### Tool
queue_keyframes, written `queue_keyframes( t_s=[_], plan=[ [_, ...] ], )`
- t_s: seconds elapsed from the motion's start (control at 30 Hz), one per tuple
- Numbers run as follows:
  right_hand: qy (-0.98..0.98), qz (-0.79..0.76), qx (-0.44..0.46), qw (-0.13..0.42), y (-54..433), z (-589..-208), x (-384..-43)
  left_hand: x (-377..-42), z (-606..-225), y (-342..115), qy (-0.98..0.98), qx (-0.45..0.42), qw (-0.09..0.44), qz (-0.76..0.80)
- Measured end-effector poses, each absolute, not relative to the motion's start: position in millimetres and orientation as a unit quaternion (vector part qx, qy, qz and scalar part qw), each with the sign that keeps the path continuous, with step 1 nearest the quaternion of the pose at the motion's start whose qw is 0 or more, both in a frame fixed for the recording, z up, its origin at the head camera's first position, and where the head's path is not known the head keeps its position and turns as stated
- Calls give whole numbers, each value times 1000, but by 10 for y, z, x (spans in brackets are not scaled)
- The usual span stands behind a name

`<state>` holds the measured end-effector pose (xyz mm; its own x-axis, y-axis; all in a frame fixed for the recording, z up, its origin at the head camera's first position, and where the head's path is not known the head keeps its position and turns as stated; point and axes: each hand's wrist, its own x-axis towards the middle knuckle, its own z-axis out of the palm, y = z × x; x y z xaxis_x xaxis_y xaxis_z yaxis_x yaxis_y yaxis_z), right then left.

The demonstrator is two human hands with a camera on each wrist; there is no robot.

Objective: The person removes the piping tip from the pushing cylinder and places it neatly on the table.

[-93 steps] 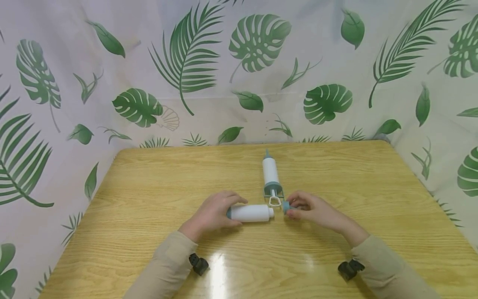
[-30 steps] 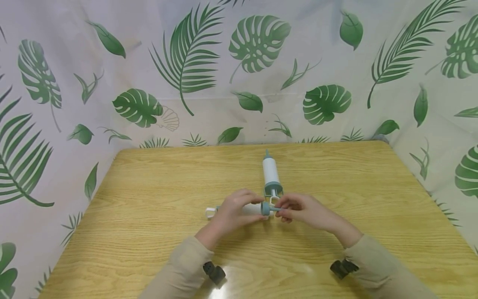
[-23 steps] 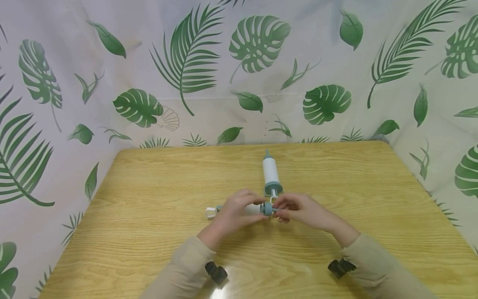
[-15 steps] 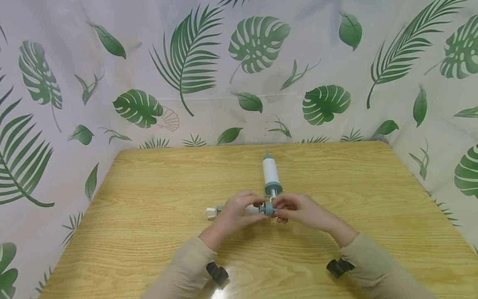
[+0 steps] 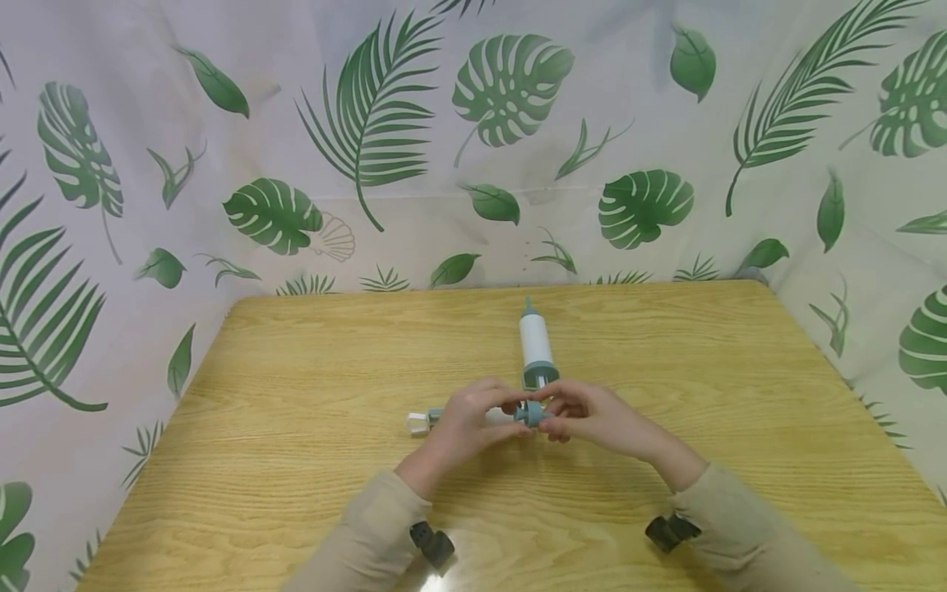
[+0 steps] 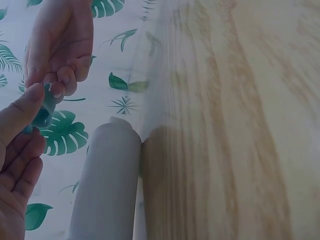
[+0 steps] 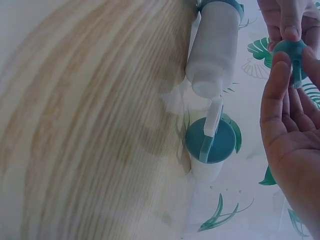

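Both hands meet over the table at a small teal nozzle cap [image 5: 531, 413]. The fingertips of my left hand [image 5: 468, 421] pinch its left side, where a narrower teal part shows. My right hand [image 5: 602, 421] pinches the right side; in the right wrist view the nozzle's spout [image 7: 297, 75] sticks out between its fingers. Beneath and behind my left hand lies a white syringe barrel [image 6: 107, 175] with its bare neck [image 7: 207, 82] uncapped. Its white plunger handle [image 5: 418, 423] shows left of my hand. My right fingers partly cover the cap.
A second white syringe [image 5: 534, 341] with teal nozzle and collar lies just beyond the hands, pointing away; its handle is partly hidden behind my right hand. The wooden table [image 5: 333, 353] ends at a leaf-printed backdrop [image 5: 414, 238].
My left hand has left the syringe's rear end and moved right to the nozzle cap. My right hand has brought the cap slightly left; a narrower teal part now shows between the hands.
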<state>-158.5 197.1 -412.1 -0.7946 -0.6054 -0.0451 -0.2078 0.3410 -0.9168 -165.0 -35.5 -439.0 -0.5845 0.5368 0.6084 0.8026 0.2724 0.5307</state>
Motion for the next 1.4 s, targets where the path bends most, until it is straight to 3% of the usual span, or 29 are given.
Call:
queue_keyframes(
  t_s=[0.5,0.8,1.07,1.4],
  plan=[
    [818,-498,-235,164,2189,-4141,-1586,-1625,-4381,-347,-815,-361,162,-423],
    [876,-420,-218,96,2455,-4106,-1587,-1628,-4401,-189,-828,-353,165,-403],
    [886,-396,-220,101,2618,-4170,-1621,-1646,-4418,40,-848,-360,145,-361],
    [897,-361,-229,115,2726,-4268,-1660,-1684,-4462,266,-886,-357,170,-241]
  ],
)
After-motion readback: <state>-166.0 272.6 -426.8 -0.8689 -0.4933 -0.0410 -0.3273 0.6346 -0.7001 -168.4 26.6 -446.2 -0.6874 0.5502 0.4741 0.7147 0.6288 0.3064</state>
